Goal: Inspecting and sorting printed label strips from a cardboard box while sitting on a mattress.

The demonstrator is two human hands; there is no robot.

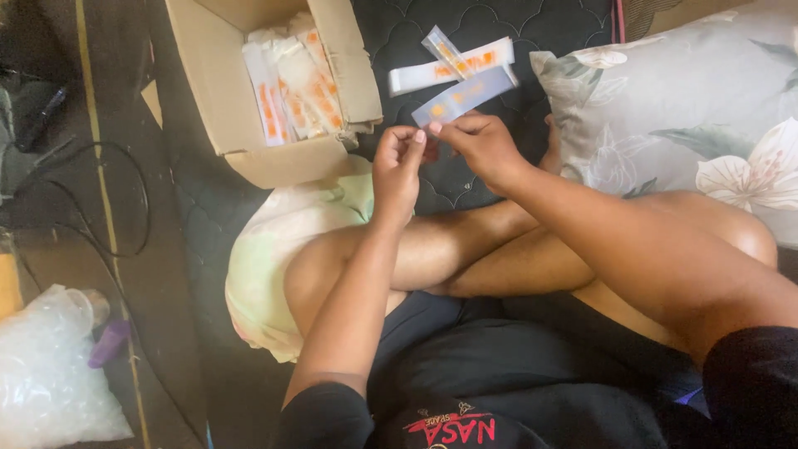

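Observation:
My right hand (482, 145) pinches the near end of a long flat pale-blue packet (462, 96) with an orange mark, held out over a dark quilted mattress. My left hand (397, 166) is close beside it, fingers curled, fingertips near the packet's end; whether it touches the packet I cannot tell. Beyond the held packet lie a long white packet with orange print (453, 66) and a small clear sachet (445, 50) crossing it. An open cardboard box (249, 125) at the upper left holds several similar white-and-orange packets (291, 83).
A floral pillow (698, 108) fills the upper right. A pale green pillow (274, 258) lies by my crossed legs. On the floor at left are black cables (100, 199), a clear plastic bag (50, 374) and a purple object (108, 342).

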